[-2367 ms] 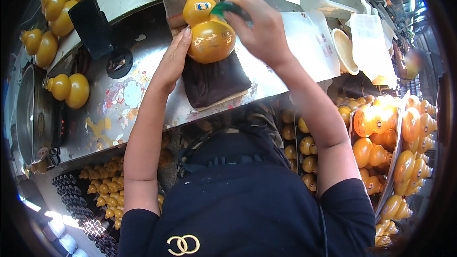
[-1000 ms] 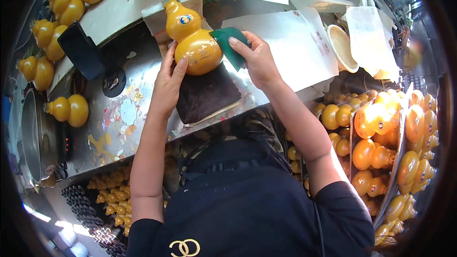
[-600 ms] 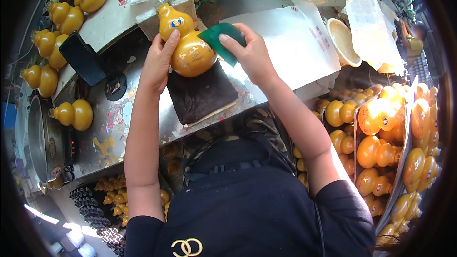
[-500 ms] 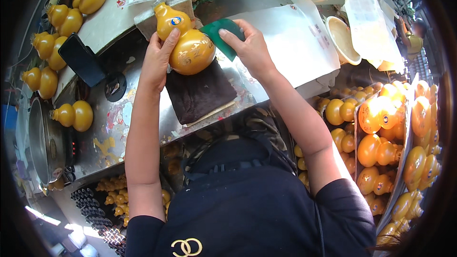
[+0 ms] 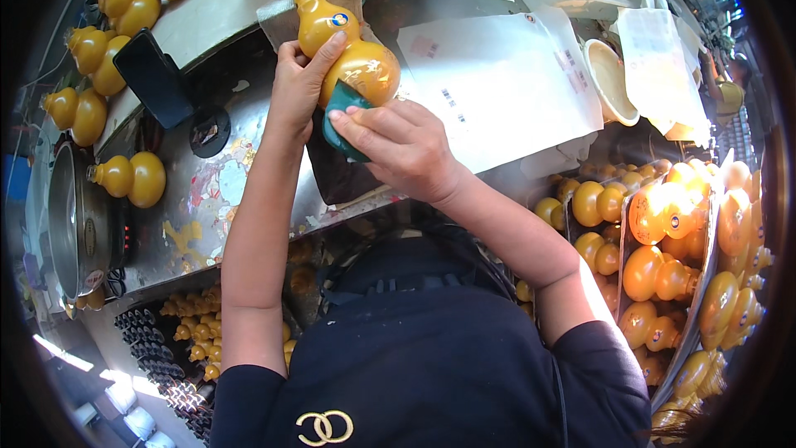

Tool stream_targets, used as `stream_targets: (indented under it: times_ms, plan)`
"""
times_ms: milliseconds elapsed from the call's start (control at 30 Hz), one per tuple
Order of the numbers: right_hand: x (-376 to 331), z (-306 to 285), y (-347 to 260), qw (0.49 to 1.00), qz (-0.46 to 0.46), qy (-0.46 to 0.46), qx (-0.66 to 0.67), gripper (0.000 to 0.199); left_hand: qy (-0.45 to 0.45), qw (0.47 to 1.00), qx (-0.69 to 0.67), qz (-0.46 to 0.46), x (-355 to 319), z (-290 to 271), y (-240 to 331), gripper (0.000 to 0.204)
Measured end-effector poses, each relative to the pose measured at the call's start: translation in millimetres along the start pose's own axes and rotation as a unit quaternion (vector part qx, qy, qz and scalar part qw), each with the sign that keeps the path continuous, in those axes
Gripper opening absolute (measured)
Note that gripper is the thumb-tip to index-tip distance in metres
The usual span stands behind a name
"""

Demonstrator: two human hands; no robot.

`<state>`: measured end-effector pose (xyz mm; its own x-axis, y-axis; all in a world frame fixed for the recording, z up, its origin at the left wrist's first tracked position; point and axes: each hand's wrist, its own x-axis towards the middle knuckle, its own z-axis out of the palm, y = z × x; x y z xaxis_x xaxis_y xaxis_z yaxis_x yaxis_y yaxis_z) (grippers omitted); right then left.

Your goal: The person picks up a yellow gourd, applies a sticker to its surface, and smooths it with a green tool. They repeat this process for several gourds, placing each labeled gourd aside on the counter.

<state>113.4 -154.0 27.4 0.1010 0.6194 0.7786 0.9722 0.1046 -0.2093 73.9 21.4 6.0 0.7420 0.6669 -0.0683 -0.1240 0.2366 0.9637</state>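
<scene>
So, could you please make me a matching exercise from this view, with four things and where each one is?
Things:
1. Green scraper
2. Gourd-shaped bottle nearest it
3. Smartphone
4. Cream basin

Places:
A. near the round black base
B. in the right hand
C. right of the flat white sheet
D. in the left hand

Pairs: 1-B; 2-D; 3-A; 4-C
</scene>
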Motion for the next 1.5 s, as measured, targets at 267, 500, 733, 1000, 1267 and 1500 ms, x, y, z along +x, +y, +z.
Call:
stream_targets:
  times_ms: [267,500,733,1000,1267,1500]
  plan:
    - [1.8,0.9,5.5,0.999,-0.023,0.033,0.035,0.04,-0.009,1.0,-0.004,-0.005,0.3,-1.9,0.8,0.069]
    - [-3.3,2.9,5.1,0.999,-0.007,0.008,-0.03,0.042,-0.004,1.0,0.013,-0.009,2.4,-3.2,-1.3,0.068]
    - [-15.3,5.5,-5.3,0.986,0.054,-0.071,0.137,0.036,-0.068,0.997,-0.019,-0.022,-0.2,-18.3,-0.2,0.056]
    - [13.1,-60.6,36.6,0.643,0.543,0.056,0.537,0.024,-0.254,0.963,0.088,0.026,-33.6,-22.5,26.6,0.074]
    - [76.7,-79.2,12.9,0.953,0.172,-0.195,0.152,0.032,-0.273,0.944,0.177,0.06,-68.3,-13.9,33.4,0.082]
    - [131.4,-94.0,38.4,0.927,0.291,-0.157,0.175,0.022,-0.226,0.93,0.237,0.164,-65.5,-41.5,75.6,0.089]
